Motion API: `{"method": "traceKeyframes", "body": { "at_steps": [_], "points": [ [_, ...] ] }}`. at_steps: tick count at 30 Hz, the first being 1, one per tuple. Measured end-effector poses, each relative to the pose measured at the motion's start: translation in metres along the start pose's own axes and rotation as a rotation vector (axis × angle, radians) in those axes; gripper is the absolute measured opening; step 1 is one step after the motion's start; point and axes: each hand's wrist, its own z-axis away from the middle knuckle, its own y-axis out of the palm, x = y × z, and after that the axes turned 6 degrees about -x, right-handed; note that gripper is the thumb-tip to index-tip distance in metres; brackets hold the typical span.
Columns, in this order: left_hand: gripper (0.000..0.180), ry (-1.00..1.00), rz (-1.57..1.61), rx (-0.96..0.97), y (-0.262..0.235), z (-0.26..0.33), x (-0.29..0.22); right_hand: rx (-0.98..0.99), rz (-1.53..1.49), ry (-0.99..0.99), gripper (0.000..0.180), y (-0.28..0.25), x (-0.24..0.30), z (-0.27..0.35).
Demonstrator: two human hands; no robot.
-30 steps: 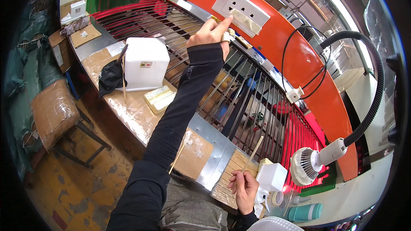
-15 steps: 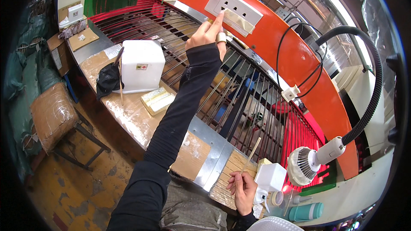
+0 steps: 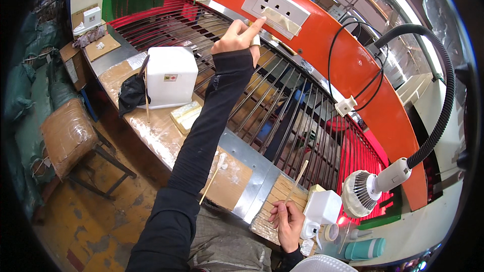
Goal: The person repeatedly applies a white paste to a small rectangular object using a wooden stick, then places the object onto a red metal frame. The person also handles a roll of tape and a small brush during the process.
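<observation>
Centrally, thin stick (image 3: 301, 172), pinched in the right hand (image 3: 290, 225), slanting across the slatted board's (image 3: 273, 206) far edge. Beyond, left hand (image 3: 236, 39): index finger extended at the socket panel's (image 3: 258, 1) lower edge, contact indeterminable; others curled, contents indeterminable. Right: white box (image 3: 326, 206), beside the right hand.

A brown stool (image 3: 69, 130) is wrapped in shiny plastic, and green sacks (image 3: 21, 93) are piled near it. A round lamp (image 3: 359, 195) is held up by a bendy black pipe (image 3: 447, 80). A teal cup (image 3: 359, 250) is seen at the lower right.
</observation>
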Motion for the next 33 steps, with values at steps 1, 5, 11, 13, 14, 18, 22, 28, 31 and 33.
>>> {"method": "traceKeyframes", "body": {
  "at_steps": [1, 5, 11, 13, 14, 18, 22, 28, 31, 33],
  "points": [
    [0.062, -0.035, 0.026, 0.0, 0.0, -0.001, -0.002, 0.002, 0.001, -0.001, 0.022, 0.0, 0.0, 0.0],
    [0.061, -0.076, 0.057, -0.064, 0.009, -0.009, -0.01, -0.002, 0.001, 0.009, 0.022, -0.002, -0.001, 0.002],
    [0.064, -0.052, 0.022, 0.0, 0.014, -0.012, -0.008, -0.005, 0.0, 0.005, 0.022, -0.004, -0.003, 0.002],
    [0.066, -0.051, 0.024, 0.027, 0.012, -0.01, -0.007, -0.002, 0.005, -0.011, 0.021, -0.002, -0.003, 0.002],
    [0.064, -0.047, 0.037, 0.034, 0.01, -0.009, -0.007, -0.002, 0.006, -0.016, 0.02, -0.001, -0.003, 0.002],
    [0.057, -0.019, 0.152, 0.002, -0.009, -0.008, -0.011, 0.008, 0.037, -0.05, 0.018, 0.007, 0.008, -0.004],
    [0.05, -0.02, 0.332, -0.067, -0.056, 0.003, -0.031, -0.063, 0.303, -0.384, 0.012, 0.028, 0.041, -0.043],
    [0.042, -0.163, 0.249, -0.037, -0.17, 0.049, -0.07, -0.342, 0.248, -0.871, 0.018, 0.093, 0.111, -0.152],
    [0.036, -0.284, 0.207, 0.065, -0.219, 0.08, -0.069, -0.467, 0.275, -1.007, 0.019, 0.117, 0.134, -0.185],
    [0.033, -0.447, 0.151, 0.183, -0.244, 0.1, -0.061, -0.503, 0.29, -1.02, 0.02, 0.124, 0.142, -0.198]
  ]
}}
